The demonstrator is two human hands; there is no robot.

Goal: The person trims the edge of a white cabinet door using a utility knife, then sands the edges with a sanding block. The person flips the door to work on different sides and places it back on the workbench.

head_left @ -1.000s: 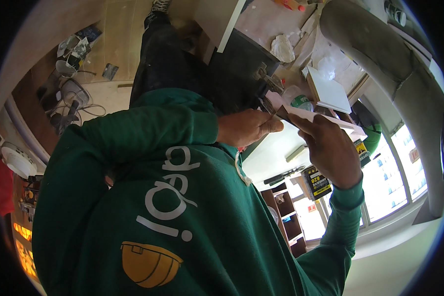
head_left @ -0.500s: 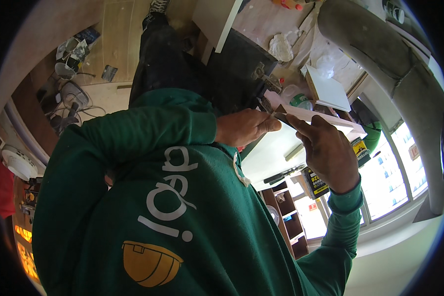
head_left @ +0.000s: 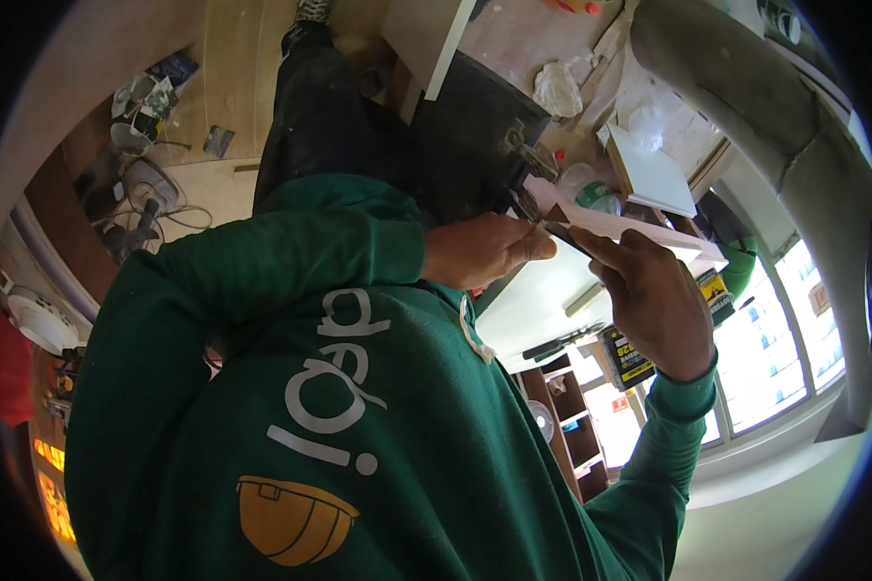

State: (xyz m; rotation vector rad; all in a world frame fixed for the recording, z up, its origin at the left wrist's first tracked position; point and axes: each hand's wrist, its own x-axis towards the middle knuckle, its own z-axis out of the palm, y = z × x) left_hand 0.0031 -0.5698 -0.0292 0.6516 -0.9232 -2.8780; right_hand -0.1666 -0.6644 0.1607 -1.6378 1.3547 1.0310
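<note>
My left hand [head_left: 480, 252] is closed, thumb forward, beside the edge of a pale pink board [head_left: 601, 223]; what it grips is hidden. My right hand [head_left: 654, 300] holds a thin dark flat piece [head_left: 567, 235], index finger lying along it, its tip almost at my left thumb. Just beyond the hands are a dark panel [head_left: 460, 131] with metal fittings [head_left: 523, 155] and a white sheet [head_left: 518, 315] under the board.
A white board [head_left: 649, 169], a plastic bottle [head_left: 596, 194] and crumpled paper [head_left: 557, 89] lie ahead. A big grey curved tube or pipe [head_left: 717, 68] runs along the right. Black-and-yellow containers [head_left: 630, 358] stand near my right wrist. Cables and equipment [head_left: 147, 189] lie on the left floor.
My right hand and the dark piece have made small shifts, first slightly left, then back to the right. My left hand has barely moved.
</note>
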